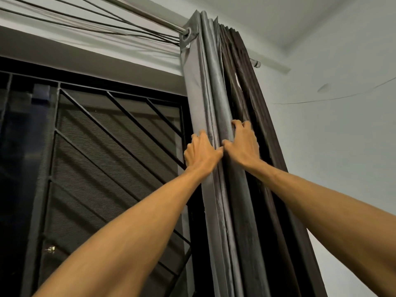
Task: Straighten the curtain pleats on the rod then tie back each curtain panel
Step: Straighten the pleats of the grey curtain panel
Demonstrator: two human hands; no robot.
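The fingers (199, 136) of the left hand (202, 154) are curled round the outermost grey fold. Those of the right hand (243, 144) dig into the darker folds just beside it, and the two thumbs all but touch. Both hands grip the curtain (216, 82) well below the rod (150, 16), with the arms stretched up. The panel hangs bunched tight at the end of the rod nearest the room's corner, its first grommet (188, 32) threaded on the rod and its pleats uneven. To my eye the straightening is only starting. The risk is in the pull: a hard downward tug could strain that grommet or jolt the rod in its mount. Pulling the hands apart too quickly would drag the folds sideways instead of squaring them. The cords (85, 20) running beside the rod look close enough to snag the top edge. By my count there are two hands, one curtain panel, one rod, one grommet showing, several cords and one window grille (107, 136) below the rod. No tie-back is in sight.
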